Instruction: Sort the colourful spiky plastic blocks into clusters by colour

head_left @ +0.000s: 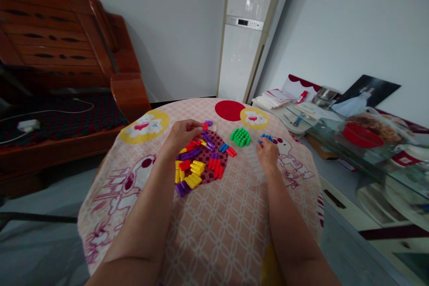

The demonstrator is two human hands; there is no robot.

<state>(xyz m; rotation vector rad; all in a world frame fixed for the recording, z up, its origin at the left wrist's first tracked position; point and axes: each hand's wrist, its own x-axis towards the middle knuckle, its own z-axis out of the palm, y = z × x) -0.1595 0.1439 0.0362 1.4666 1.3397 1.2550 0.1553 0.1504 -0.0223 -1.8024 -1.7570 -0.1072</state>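
Observation:
My left hand (pixel 183 136) reaches over the far left of the coloured pieces, fingers pinched together beside a small red piece (pixel 205 127); what they grip, if anything, is hidden. Around it lie purple pieces (pixel 209 143), yellow pieces (pixel 197 168) and red pieces (pixel 216 167), small plastic rods grouped in short rows. My right hand (pixel 268 154) is closed at the fingertips on a small blue plastic piece (pixel 259 142), next to a row of blue pieces (pixel 267 136). Between the hands sit a cluster of green pieces (pixel 240 137) and a blue-and-red row (pixel 228 149).
A patterned cloth (pixel 214 223) covers the round table. To the right, a glass-topped cabinet (pixel 321 129) bears papers (pixel 273 99), a red bowl (pixel 363 135) and a bagged item. A wooden bench (pixel 130 91) stands at left, a tall white appliance (pixel 243 53) behind.

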